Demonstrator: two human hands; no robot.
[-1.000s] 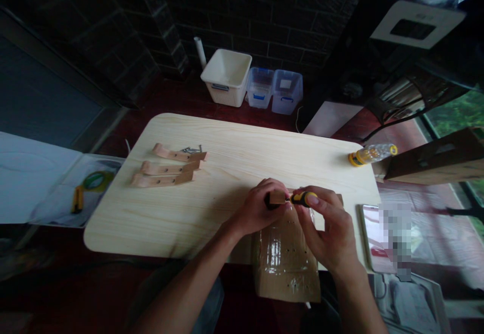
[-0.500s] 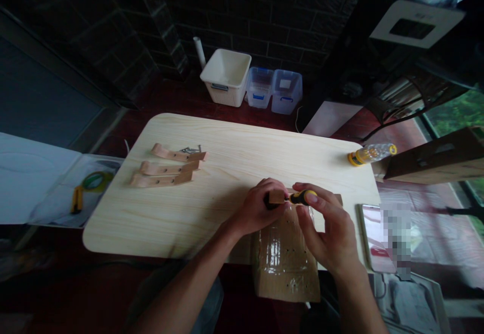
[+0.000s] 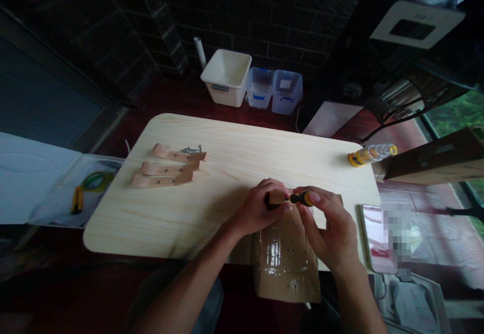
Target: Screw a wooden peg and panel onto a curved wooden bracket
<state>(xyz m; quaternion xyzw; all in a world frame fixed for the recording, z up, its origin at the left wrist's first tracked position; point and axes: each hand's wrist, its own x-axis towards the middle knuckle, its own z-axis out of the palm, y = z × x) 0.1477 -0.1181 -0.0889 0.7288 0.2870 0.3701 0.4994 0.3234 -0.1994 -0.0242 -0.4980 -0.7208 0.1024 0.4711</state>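
My left hand [image 3: 260, 205] is closed around a curved wooden hook [image 3: 278, 196], whose end shows above the fingers, at the upper edge of a taped cardboard piece [image 3: 289, 253]. The cardboard has several small holes and hangs over the table's near edge. In my right hand [image 3: 330, 223] is a yellow-and-black screwdriver [image 3: 304, 198], gripped by its handle between thumb and fingers. Its tip points left at the hook; the exact contact is hidden. Three similar wooden hooks [image 3: 168, 168] lie at the table's left, beside several loose screws [image 3: 191, 149].
A clear bottle-shaped case with a yellow base [image 3: 372, 154] lies at the table's right, above a phone [image 3: 372, 236] at the right edge. Plastic bins [image 3: 227, 79] stand on the floor behind the table [image 3: 242, 142]. A tray at left holds a yellow cutter [image 3: 77, 199].
My right fingers have shifted and closed more around the screwdriver handle, which has turned slightly. My left hand and the wooden hook stay in place.
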